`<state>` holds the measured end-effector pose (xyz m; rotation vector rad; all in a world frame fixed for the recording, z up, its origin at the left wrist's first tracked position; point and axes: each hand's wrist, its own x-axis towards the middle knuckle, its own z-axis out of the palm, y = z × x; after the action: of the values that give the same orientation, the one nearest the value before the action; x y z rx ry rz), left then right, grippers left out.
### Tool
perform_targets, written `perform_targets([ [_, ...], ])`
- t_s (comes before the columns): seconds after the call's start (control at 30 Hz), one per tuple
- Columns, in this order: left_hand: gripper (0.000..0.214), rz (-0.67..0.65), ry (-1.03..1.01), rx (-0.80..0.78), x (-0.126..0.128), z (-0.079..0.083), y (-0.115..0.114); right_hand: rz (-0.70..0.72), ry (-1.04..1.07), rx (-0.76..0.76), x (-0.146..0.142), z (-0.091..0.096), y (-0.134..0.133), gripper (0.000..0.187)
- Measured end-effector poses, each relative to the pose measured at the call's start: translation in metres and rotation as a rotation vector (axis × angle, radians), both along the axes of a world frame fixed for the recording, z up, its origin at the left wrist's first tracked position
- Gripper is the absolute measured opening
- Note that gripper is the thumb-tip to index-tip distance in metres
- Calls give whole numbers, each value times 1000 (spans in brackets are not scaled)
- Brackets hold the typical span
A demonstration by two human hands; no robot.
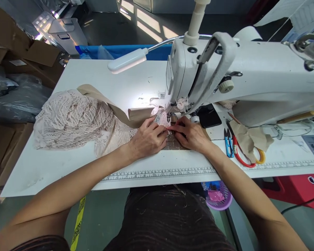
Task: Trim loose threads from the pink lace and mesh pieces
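Note:
My left hand (148, 138) rests on the table just left of the needle area, fingers bent and closed on the edge of the pale pink lace fabric (73, 118). My right hand (190, 135) meets it fingertip to fingertip, its thumb and forefinger pinching the lace edge in front of the presser foot (172, 118). A small piece of the lace lies under the white sewing machine's head (181, 73); the rest is heaped to the left. A brown paper strip (113, 109) runs from the heap toward the needle. My fingers partly hide the lace edge.
Right of my hands lie a black phone (209, 116), blue thread snips (228, 143), red-and-yellow-handled scissors (242, 157) and crumpled brown paper (251, 137). A lamp (128, 61) hangs over the table. A printed ruler (157, 173) follows the front edge. Cardboard boxes (23, 42) stand left.

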<state>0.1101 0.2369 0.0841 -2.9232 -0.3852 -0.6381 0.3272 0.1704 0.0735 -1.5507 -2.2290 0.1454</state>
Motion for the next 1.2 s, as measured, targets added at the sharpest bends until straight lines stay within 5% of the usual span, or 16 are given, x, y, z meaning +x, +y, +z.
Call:
perform_targets([
  [0.53, 28, 75, 102, -70, 1, -2, 8, -150, -314, -202, -21, 24, 5, 43],
  [1.2, 36, 46, 141, -255, 3, -2, 31, -115, -57, -99, -12, 11, -2, 40],
])
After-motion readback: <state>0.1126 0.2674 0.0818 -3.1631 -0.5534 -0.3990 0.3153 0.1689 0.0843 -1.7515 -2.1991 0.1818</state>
